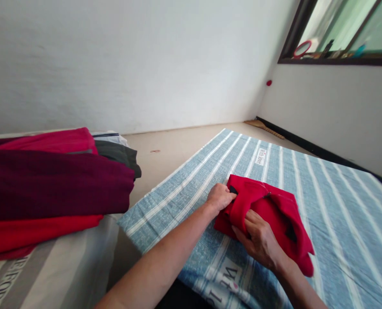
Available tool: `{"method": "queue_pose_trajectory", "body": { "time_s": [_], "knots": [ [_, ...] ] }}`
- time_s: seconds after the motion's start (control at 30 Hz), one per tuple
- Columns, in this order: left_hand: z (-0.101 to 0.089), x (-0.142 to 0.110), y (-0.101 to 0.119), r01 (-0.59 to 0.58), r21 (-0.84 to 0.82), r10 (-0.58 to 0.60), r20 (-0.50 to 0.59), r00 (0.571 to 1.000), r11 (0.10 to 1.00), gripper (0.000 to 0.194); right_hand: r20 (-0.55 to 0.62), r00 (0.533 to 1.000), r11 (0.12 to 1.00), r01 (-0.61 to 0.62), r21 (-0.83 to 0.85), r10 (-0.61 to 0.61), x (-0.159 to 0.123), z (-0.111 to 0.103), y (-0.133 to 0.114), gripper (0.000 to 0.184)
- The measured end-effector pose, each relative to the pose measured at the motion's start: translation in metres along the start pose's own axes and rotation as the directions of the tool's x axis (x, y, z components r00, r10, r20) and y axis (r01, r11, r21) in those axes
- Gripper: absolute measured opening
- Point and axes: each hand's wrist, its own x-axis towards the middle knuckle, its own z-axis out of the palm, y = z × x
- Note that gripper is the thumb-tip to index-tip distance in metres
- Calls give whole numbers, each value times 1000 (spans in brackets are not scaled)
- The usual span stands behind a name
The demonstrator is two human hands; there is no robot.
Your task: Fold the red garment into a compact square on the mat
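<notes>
A folded red garment (274, 214) lies on a blue-and-white striped cloth (191, 189). Its kind is hard to make out; a collar-like band and small dark patches show on it. My left hand (221, 197) is closed on the garment's left edge beside a dark patch. Lower down, my right hand (258, 236) grips the near side of the band, thumb beneath and fingers partly tucked into the fabric.
On the left, a pile of folded clothes (56, 184) in maroon, pink, red and dark grey rests on a grey-and-white striped cover (71, 262). White walls (129, 60) stand behind. Small items, including a round red-rimmed mirror (302, 49), line the window sill at upper right.
</notes>
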Motion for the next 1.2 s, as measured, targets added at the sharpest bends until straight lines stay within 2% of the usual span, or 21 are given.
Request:
{"method": "queue_pose_trajectory", "body": {
  "time_s": [0.2,0.4,0.5,0.63,0.73,0.97,1.03,1.1,1.2],
  "knots": [
    [-3,5,-5,-8,19,8,-29,1000,1000,22,40,999,1000,24,-12,-23,0,1,0,14],
    [-2,4,-9,-64,142,75,-74,994,988,29,78,996,999,42,-9,-42,-4,2,2,11],
    [-2,1,-11,-91,187,108,-83,991,978,26,93,995,999,45,0,-45,-4,2,2,11],
    [-9,-5,-15,-131,216,134,0,991,968,26,96,994,999,45,18,-46,-2,0,-1,12],
    [-14,-9,-18,-112,197,104,52,993,974,28,92,994,998,53,14,-54,0,-2,-3,13],
    [-2,-18,-21,-50,165,63,-76,995,985,20,56,997,998,62,-4,-62,0,1,-4,14],
    [1,-20,-23,-95,197,121,-126,985,976,12,36,998,998,61,-26,-60,-1,3,-4,14],
    [1,-23,-26,-193,248,233,-145,962,949,4,25,998,998,55,-39,-54,-2,5,-3,15],
    [-3,-24,-32,-334,268,373,-109,921,904,20,18,999,998,50,-30,-50,-3,5,-4,16]
  ]
}}
